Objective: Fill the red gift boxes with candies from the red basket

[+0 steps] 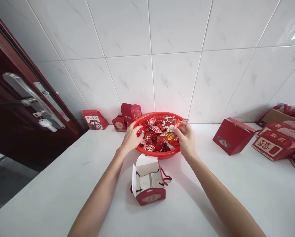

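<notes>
A red plastic basket (159, 154) full of small wrapped candies (162, 143) stands against the tiled wall. At its left rim my left hand (132, 137) is closed around a small red candy packet (140, 129). My right hand (187, 136) is at the opposite rim, thumb and fingers pinching a white and red patterned packet (170, 122). In front of the basket sits an open red gift box (151, 197) with a white inside, its flaps raised and a dark red cord (166, 177) at the side. No candy shows inside the box.
Behind to the left stand closed red boxes (131, 112) and a wedge-shaped box (95, 120) with a printed couple. A plain red box (232, 136), several red boxes (277, 144) and a cardboard carton (285, 115) occupy the right. A dark red door (16, 128) borders the left.
</notes>
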